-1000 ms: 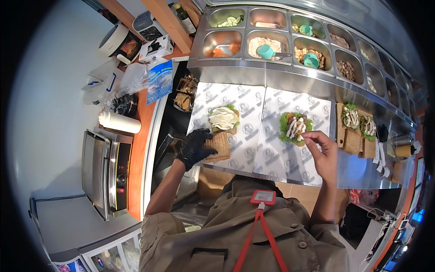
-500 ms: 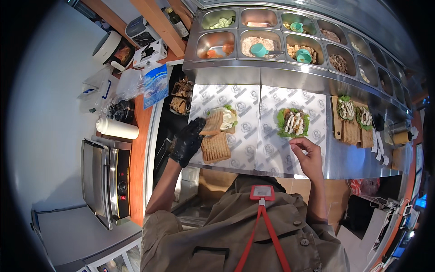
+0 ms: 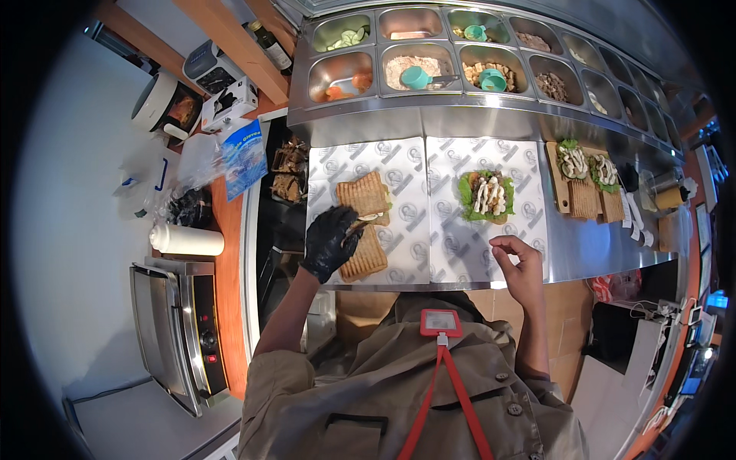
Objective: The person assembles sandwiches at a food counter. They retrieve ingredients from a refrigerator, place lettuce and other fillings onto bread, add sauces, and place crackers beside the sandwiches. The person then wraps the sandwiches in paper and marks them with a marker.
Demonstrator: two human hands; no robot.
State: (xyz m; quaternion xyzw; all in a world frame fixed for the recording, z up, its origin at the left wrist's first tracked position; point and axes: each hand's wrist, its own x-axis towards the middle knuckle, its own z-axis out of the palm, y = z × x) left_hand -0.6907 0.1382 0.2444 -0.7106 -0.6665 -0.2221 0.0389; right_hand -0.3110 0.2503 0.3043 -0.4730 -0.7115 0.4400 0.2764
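My left hand [image 3: 331,241], in a black glove, curls its fingers over the upper left edge of a grilled toast slice [image 3: 364,258] on the left paper sheet. Just above, another toast slice [image 3: 363,194] covers a filled slice, with a little green and white showing at its side. My bare right hand [image 3: 521,263] hovers near the front edge of the right paper sheet, thumb and forefinger pinched, nothing visible between them. Beyond it lies an open sandwich [image 3: 487,195] with lettuce, browned filling and white sauce.
Metal food pans [image 3: 418,65] line the back of the counter. At the right, a wooden board [image 3: 561,180] holds toast and open sandwiches. A white squeeze bottle [image 3: 186,239] and a contact grill [image 3: 180,330] stand at the left.
The tilted upper toast slice now lies flat over the filling. My left hand has left it and moved down to the lower slice. My right hand stays pinched in about the same place.
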